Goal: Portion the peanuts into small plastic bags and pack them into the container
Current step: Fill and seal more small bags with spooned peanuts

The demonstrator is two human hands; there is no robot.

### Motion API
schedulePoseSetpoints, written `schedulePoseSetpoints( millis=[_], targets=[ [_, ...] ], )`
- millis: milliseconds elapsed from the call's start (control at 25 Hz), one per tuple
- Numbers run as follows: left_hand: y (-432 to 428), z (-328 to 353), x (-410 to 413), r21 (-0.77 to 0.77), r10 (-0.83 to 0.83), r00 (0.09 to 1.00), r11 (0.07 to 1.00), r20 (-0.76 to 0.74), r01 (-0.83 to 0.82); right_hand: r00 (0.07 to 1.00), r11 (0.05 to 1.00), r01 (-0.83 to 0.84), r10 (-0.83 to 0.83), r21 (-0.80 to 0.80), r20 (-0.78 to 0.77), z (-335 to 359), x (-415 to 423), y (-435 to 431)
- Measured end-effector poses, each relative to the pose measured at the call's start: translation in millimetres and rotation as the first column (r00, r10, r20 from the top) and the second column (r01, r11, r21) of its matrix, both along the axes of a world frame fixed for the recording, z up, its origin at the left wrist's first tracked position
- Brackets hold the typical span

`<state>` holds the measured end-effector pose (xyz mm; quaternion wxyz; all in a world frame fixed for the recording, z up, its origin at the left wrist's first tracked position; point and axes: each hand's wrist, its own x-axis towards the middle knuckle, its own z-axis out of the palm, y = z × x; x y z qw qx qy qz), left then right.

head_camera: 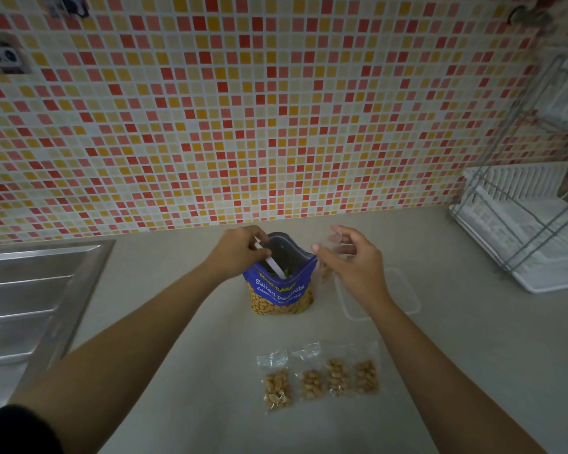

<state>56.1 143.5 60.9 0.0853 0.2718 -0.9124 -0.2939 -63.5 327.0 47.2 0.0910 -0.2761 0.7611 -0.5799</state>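
Observation:
A blue salted-peanut pouch (282, 291) stands open on the counter. My left hand (240, 249) grips a white plastic spoon (273, 262) whose bowl end dips into the pouch mouth. Just right of the pouch, my right hand (351, 260) pinches a small clear plastic bag (327, 270) with a few peanuts in it. A clear, shallow plastic container (404, 296) lies on the counter behind my right wrist. Nearer to me, several small filled peanut bags (322, 378) lie in a row.
A steel sink and drainboard (30, 299) take up the left side. A white dish rack with a wire frame (532, 224) stands at the right against the tiled wall (243, 126). The beige counter (191, 388) stretches toward me.

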Motion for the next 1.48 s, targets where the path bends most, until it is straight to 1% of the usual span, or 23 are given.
schedulePoseSetpoints(
  millis=[80,160,240,280,320,360,400,440,520,560,600,680,760,800,880,1000,1080,1160,1200,1280,1360,1440,1480],
  targets=[
    [0,-5,2,-0.022,-0.025,1.000,0.999,0.000,0.025,0.998,0.999,0.032,-0.031,-0.024,0.057,6,-1,2],
    [-1,-3,5,-0.080,-0.036,0.999,0.996,-0.027,0.034,0.996,0.999,0.043,-0.042,-0.020,0.075,11,0,4],
    [1,1,9,-0.168,0.026,0.996,0.985,-0.080,-0.039,0.996,0.999,0.051,-0.050,-0.018,0.070,16,3,5],
    [5,4,13,-0.185,0.072,0.990,0.978,-0.119,-0.093,0.996,0.998,0.054,-0.052,-0.023,0.069,19,5,4],
    [11,5,18,-0.169,0.106,0.980,0.976,-0.169,-0.135,0.996,0.998,0.055,-0.052,-0.034,0.071,22,7,3],
    [19,4,24,-0.120,0.122,0.968,0.981,-0.220,-0.151,0.996,0.997,0.050,-0.046,-0.051,0.074,25,10,1],
    [30,3,30,-0.035,0.116,0.957,0.991,-0.266,-0.130,0.996,0.997,0.041,-0.036,-0.066,0.077,28,14,-1],
    [41,3,37,0.079,0.093,0.951,0.994,-0.295,-0.073,0.996,0.997,0.027,-0.020,-0.076,0.082,31,17,-4],
    [60,-1,45,0.309,0.044,0.951,0.950,-0.306,0.055,0.995,0.998,-0.013,0.020,-0.068,0.095,36,26,-11],
    [66,-4,46,0.395,0.047,0.948,0.915,-0.315,0.086,0.993,0.998,-0.035,0.041,-0.057,0.109,38,30,-14],
    [69,-8,46,0.463,0.078,0.938,0.881,-0.338,0.094,0.990,0.997,-0.057,0.063,-0.047,0.128,39,34,-17],
    [70,-14,48,0.577,0.191,0.902,0.813,-0.388,0.077,0.979,0.992,-0.121,0.123,-0.024,0.164,38,38,-22],
    [69,-19,59,0.675,0.294,0.865,0.735,-0.406,0.067,0.958,0.976,-0.219,0.218,-0.012,0.189,33,42,-23],
    [69,-22,68,0.710,0.323,0.857,0.701,-0.401,0.068,0.942,0.963,-0.269,0.267,-0.020,0.203,29,45,-23],
    [69,-31,88,0.736,0.329,0.870,0.674,-0.367,0.056,0.909,0.936,-0.352,0.349,-0.029,0.230,19,51,-19],
    [75,-53,116,0.697,0.266,0.917,0.717,-0.297,0.017,0.865,0.895,-0.445,0.425,0.018,0.268,-4,67,-13],
    [82,-75,131,0.698,0.281,0.934,0.714,-0.222,-0.049,0.834,0.876,-0.480,0.443,0.037,0.330,-31,79,-12],
    [87,-101,144,0.705,0.290,0.950,0.698,-0.117,-0.126,0.843,0.865,-0.484,0.420,0.132,0.336,-62,89,-13],
    [90,-114,151,0.702,0.287,0.956,0.694,-0.066,-0.160,0.863,0.855,-0.474,0.403,0.212,0.303,-78,94,-14],
    [94,-138,159,0.680,0.300,0.954,0.695,0.022,-0.234,0.907,0.821,-0.421,0.384,0.385,0.174,-104,104,-16],
    [100,-153,161,0.643,0.365,0.925,0.684,0.108,-0.345,0.922,0.794,-0.371,0.378,0.481,0.087,-120,113,-18],
    [108,-163,159,0.537,0.422,0.891,0.719,0.166,-0.440,0.918,0.744,-0.353,0.392,0.567,0.056,-133,118,-21],
    [112,-165,158,0.482,0.442,0.880,0.742,0.172,-0.467,0.913,0.712,-0.342,0.407,0.613,0.036,-138,119,-22]
  ],
)
